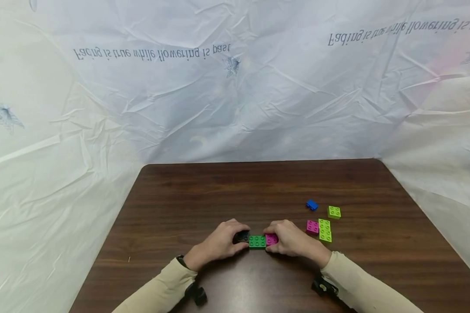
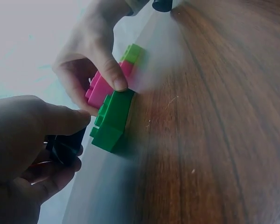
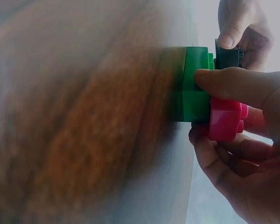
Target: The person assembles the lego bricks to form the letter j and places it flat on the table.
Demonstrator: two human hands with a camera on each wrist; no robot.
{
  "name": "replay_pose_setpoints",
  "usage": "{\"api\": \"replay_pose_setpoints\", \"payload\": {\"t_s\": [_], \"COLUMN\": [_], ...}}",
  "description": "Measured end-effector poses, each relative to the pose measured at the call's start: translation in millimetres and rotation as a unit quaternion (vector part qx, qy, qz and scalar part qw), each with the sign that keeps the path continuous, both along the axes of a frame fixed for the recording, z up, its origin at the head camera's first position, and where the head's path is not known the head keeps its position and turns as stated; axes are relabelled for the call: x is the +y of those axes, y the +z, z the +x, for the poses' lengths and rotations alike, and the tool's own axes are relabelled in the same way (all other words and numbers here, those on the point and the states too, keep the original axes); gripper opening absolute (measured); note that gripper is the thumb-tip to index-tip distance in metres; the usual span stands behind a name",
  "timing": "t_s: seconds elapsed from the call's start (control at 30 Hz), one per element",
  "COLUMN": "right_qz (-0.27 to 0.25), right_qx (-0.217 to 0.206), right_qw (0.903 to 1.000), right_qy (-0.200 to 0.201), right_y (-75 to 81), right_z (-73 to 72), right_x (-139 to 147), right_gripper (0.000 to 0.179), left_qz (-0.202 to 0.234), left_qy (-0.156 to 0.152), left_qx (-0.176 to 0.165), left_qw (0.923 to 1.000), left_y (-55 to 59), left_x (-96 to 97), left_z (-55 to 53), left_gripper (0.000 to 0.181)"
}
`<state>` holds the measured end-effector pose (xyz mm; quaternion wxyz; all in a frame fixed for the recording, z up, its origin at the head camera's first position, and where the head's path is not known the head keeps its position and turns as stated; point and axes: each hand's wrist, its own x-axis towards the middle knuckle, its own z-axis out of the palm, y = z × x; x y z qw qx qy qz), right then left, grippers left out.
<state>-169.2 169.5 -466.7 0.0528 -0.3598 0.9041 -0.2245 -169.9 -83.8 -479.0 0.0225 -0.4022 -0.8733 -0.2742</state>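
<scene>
Pale sleeves (image 1: 160, 284) are showing at frame bottom; left grip (image 1: 224, 240) is pinching black brick (image 1: 241, 236), right grip (image 1: 287, 238) magenta brick (image 1: 271, 239); mid-frame, green brick's (image 1: 257, 241) long axis is running left-right.

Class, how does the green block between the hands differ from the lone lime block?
The green block is darker than the lime block. The green block shows six studs; the lime block, four. The right hand touches the green block; the lime block lies untouched. Both have studs facing up.
</scene>
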Motion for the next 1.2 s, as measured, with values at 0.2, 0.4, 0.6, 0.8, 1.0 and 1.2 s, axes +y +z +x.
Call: {"api": "replay_pose_setpoints", "payload": {"t_s": [0.2, 0.4, 0.6, 0.8, 1.0, 1.2], "right_qz": [-0.004, -0.003, -0.001, 0.001, 0.006, 0.010], "right_qx": [0.004, 0.000, 0.000, 0.003, 0.005, 0.002], "right_qw": [1.0000, 1.0000, 1.0000, 1.0000, 1.0000, 0.9999], "right_qy": [0.000, 0.002, 0.001, -0.004, -0.004, -0.005], "right_y": [-0.4, 0.3, -0.2, -0.5, -0.8, -0.2], "right_z": [0.0, 0.2, 0.0, 0.0, -0.1, -0.2], "right_x": [0.2, -0.3, -0.7, -0.8, -0.8, -0.5], "right_gripper": [0.036, 0.037, 0.037, 0.037, 0.038, 0.038], "left_qz": [-0.007, -0.012, -0.009, -0.007, -0.010, -0.009], "left_qy": [0.003, 0.001, -0.004, -0.004, -0.003, -0.003], "left_qx": [0.001, -0.005, -0.010, -0.011, -0.013, -0.014], "left_qw": [1.0000, 0.9999, 0.9999, 0.9999, 0.9999, 0.9999], "left_y": [1.1, -0.1, -0.7, -1.7, -2.8, -1.9], "left_x": [4.1, 7.5, 10.4, 13.1, 14.1, 15.3], "left_z": [1.0, 0.9, 3.1, 4.2, 4.0, 3.8], "left_gripper": [0.038, 0.038, 0.038, 0.036, 0.036, 0.037]}}
